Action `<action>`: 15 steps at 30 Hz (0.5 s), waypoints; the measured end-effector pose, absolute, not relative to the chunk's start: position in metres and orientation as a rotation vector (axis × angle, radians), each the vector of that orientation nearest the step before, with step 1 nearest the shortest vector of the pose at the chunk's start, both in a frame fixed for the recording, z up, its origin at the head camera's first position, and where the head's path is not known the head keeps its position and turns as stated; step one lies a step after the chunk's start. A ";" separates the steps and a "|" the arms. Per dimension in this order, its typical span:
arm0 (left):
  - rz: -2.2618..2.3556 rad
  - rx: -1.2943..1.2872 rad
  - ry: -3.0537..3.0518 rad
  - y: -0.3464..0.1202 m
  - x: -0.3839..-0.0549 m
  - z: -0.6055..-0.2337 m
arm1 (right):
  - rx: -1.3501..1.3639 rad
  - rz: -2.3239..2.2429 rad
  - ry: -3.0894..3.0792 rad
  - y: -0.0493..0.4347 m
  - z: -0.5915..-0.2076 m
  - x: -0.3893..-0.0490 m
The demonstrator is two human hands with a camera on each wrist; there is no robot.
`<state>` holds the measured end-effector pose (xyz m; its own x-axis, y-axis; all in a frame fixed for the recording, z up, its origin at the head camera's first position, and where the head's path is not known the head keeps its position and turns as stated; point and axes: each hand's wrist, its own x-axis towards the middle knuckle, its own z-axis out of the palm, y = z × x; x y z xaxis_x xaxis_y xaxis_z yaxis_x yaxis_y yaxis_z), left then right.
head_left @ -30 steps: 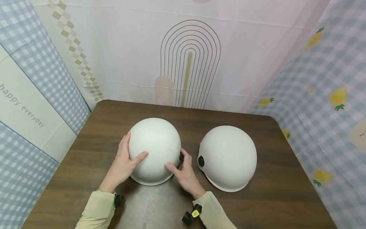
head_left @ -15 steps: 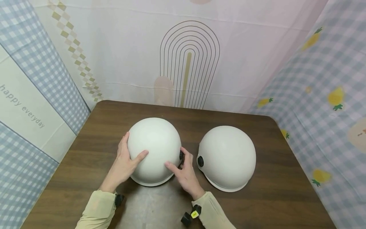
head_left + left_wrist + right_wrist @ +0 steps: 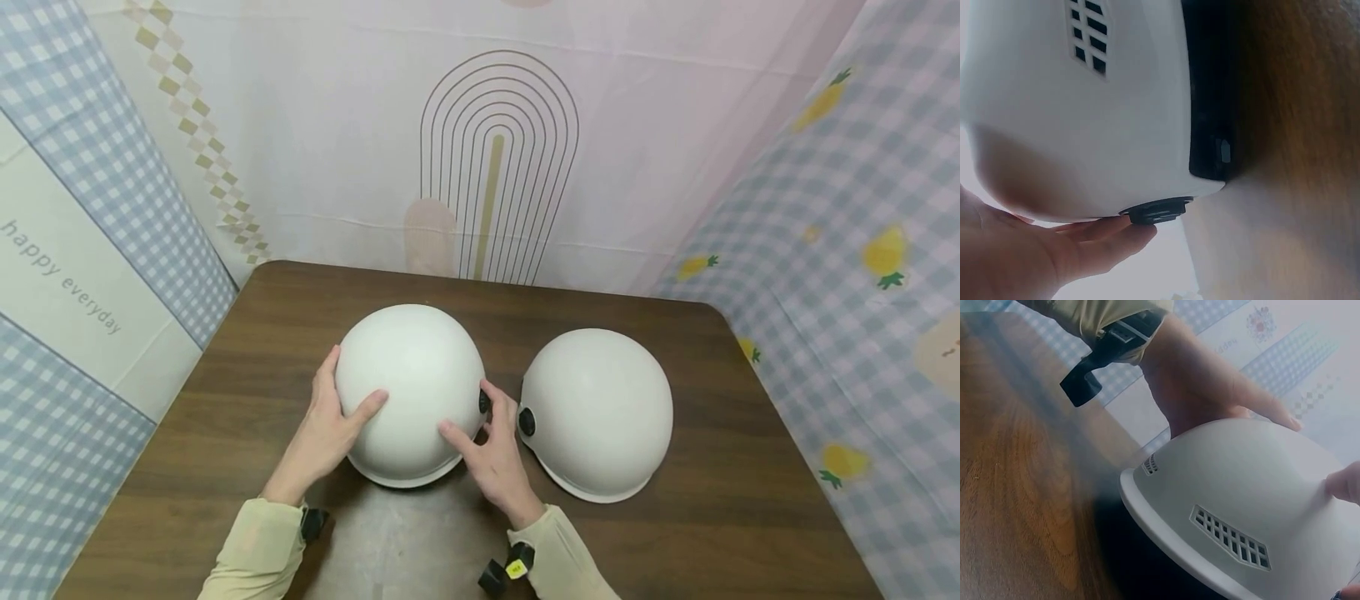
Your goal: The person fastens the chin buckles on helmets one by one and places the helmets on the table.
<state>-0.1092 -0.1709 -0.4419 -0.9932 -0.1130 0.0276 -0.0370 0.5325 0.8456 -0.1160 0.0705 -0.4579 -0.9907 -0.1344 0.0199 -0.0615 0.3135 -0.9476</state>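
Observation:
Between my two hands is a white helmet point(image 3: 408, 375) with its dome upward, on the left half of the table. My left hand point(image 3: 327, 421) grips its left side, with the thumb lying on the dome. On the opposite side my right hand point(image 3: 491, 450) holds it, thumb on the dome and fingers by a black knob point(image 3: 484, 402). In the left wrist view, the left fingers point(image 3: 1125, 240) touch another black knob point(image 3: 1157, 211). Slotted vents point(image 3: 1232, 537) show near the rim in the right wrist view. Just right of my right hand stands a second white helmet point(image 3: 600, 408).
Both helmets rest on a dark brown wooden table point(image 3: 727, 517). A printed white curtain point(image 3: 337, 125) hangs behind it, and blue checked cloths point(image 3: 840, 275) flank both sides. Light reflects off the table's front point(image 3: 397, 542).
The held helmet has shifted slightly to the right. My right hand has moved right with it, nearer the second helmet, which has stayed in place. The left hand has hardly moved.

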 end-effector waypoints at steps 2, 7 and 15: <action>-1.490 0.125 -2.677 -0.171 -0.109 -0.441 | -0.192 -1.789 2.513 0.071 -0.457 -0.115; -1.524 0.116 -2.679 -0.173 -0.108 -0.440 | -0.215 -1.780 2.556 0.071 -0.456 -0.114; -1.591 0.128 -2.657 -0.174 -0.107 -0.437 | -0.238 -1.785 2.602 0.073 -0.449 -0.112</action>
<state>-0.1068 -0.1738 -0.4372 -0.9957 -0.0924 -0.0061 -0.0490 0.4696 0.8815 -0.1125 0.0726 -0.4488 -0.9884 -0.1104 0.1039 -0.1367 0.3524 -0.9258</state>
